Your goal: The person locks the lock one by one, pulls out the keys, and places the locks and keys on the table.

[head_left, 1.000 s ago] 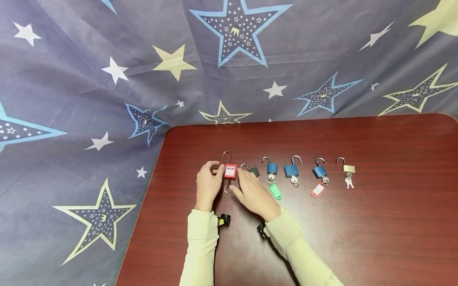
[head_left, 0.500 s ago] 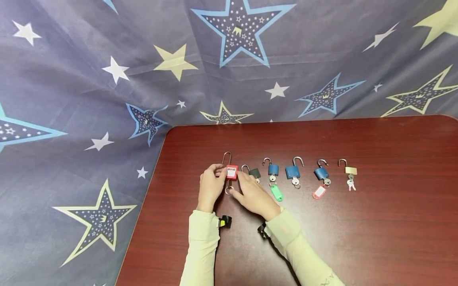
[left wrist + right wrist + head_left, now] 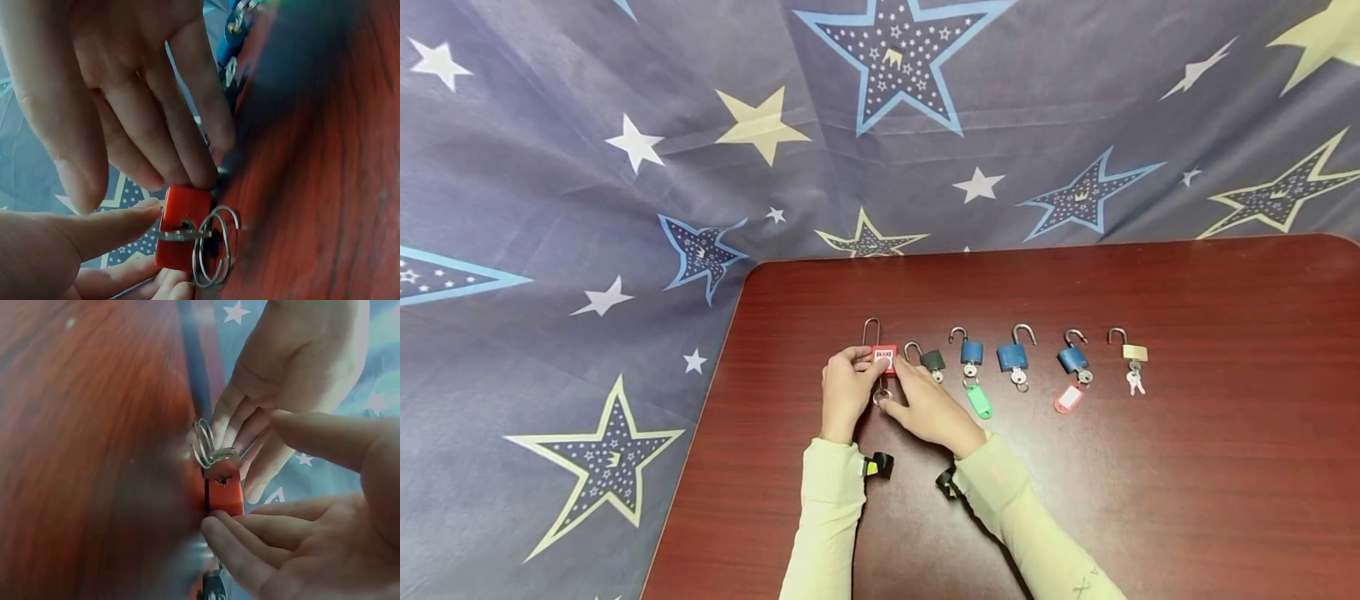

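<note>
A red padlock [image 3: 884, 352] with a white label lies on the table, its long thin shackle [image 3: 871, 332] raised at the far side. A key [image 3: 180, 235] stands in its keyhole, with wire rings [image 3: 212, 250] hanging from it. My left hand [image 3: 847, 388] holds the padlock from the left, thumb on the labelled face and fingers along the side. Straight fingers of my right hand [image 3: 931, 408] touch the lock's right side; that thumb is close to the rings. Right of it lies a dark padlock [image 3: 933, 361] with its shackle open, partly behind my right hand.
Further right lie a blue padlock [image 3: 972, 352] with a green tag [image 3: 978, 401], another blue padlock [image 3: 1012, 357], a third blue padlock [image 3: 1072, 360] with a red tag [image 3: 1068, 398], and a brass padlock [image 3: 1135, 352]. All have open shackles and keys. Star-patterned cloth [image 3: 842, 175] hangs behind the table [image 3: 1187, 483].
My left hand has shifted slightly right, and its thumb has moved from the red padlock's left edge onto its labelled face. My right hand has barely moved.
</note>
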The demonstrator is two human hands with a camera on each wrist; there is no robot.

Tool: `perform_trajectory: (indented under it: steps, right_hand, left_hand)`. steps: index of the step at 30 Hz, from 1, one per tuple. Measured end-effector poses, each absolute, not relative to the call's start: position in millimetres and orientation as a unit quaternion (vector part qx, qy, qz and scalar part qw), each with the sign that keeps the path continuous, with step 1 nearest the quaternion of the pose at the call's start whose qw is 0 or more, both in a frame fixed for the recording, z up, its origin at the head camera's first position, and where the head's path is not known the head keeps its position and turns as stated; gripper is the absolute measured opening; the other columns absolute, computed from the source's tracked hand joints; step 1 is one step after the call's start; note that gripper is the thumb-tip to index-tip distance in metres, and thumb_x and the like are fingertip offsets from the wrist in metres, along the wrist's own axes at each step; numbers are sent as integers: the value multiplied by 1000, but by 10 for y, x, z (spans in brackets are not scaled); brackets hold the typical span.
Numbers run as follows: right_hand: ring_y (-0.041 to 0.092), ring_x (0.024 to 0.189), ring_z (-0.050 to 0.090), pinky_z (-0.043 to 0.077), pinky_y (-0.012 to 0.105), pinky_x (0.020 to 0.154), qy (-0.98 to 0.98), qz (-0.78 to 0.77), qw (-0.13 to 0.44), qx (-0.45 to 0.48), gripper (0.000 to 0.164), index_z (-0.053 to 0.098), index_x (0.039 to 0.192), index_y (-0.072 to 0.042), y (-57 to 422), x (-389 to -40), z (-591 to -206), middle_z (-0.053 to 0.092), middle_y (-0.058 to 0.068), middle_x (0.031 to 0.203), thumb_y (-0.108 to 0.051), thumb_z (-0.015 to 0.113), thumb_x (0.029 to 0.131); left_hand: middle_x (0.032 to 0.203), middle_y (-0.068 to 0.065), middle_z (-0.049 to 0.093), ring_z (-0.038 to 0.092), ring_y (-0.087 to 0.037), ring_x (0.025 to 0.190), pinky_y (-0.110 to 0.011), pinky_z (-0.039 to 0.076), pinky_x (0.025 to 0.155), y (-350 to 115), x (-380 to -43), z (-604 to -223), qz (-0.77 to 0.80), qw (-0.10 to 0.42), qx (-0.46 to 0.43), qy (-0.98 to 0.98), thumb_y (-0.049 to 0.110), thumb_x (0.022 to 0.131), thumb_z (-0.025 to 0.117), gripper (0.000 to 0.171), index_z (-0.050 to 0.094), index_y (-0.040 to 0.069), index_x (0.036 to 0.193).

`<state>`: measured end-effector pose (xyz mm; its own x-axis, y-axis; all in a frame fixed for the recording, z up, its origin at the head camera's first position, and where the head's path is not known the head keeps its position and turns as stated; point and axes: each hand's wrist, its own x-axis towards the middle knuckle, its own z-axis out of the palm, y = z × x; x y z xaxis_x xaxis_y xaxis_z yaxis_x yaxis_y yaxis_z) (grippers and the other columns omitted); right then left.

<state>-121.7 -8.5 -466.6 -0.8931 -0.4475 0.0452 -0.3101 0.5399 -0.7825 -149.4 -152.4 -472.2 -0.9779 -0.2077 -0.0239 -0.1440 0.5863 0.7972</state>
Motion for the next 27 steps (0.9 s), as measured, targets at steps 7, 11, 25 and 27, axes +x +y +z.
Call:
perform_trajectory:
  steps: [7,11,25,27]
  right_hand:
    - [28,130,35,28,40,106,860,-455,72,-221,74,22,144,-1,-94,-1241,-4696,35,17,144,-23,61,85]
    - [26,129,37,30,39,105,849,-475,69,-220,72,24,143,-1,-99,-1252,-4687,36,16,143,-21,61,85]
    - [24,120,49,41,31,96,793,-572,86,-191,60,32,140,-5,-49,-1195,-4586,48,13,133,-21,58,88]
    - [24,119,50,41,31,95,786,-585,81,-184,58,34,139,-6,-26,-1206,-4581,48,12,133,-21,57,89]
  left_hand:
    - [94,-7,67,64,-17,87,-27,50,74,-1470,-1476,-4701,-478,53,109,-870,19,74,73,38,62,5,108]
    - [94,-10,66,65,-19,85,-26,50,72,-1466,-1476,-4688,-505,73,110,-853,13,75,72,32,63,4,104]
    - [99,-17,65,65,-24,88,-28,51,75,-1621,-1452,-4562,-622,57,105,-774,8,74,72,43,57,1,114]
    - [101,-19,64,64,-24,88,-27,51,75,-1621,-1460,-4545,-631,47,97,-768,7,75,71,47,55,0,118]
